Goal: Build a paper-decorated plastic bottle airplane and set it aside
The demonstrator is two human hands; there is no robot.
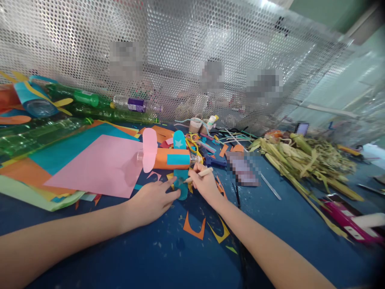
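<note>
A toy airplane made from a plastic bottle wrapped in orange paper [162, 164] lies on the blue table. It has a pink paper tail piece [149, 150] and blue paper wings with rounded ends. A pale star shows on the far wing [179, 141]. My left hand [155, 198] lies with fingers stretched out, its fingertips touching the near wing [182, 193]. My right hand [204, 180] is closed around a pale-barrelled pen [206, 172], its tip at the near wing. A faint mark shows there, partly covered by my fingers.
Coloured paper sheets [99, 166] are stacked at left, with green bottles [42, 136] and another bottle airplane [37, 100] behind. Paper scraps [194, 228] lie near my hands. Right of them are a phone [243, 168] and dried husks [294, 156]. A perforated metal screen [180, 48] stands behind.
</note>
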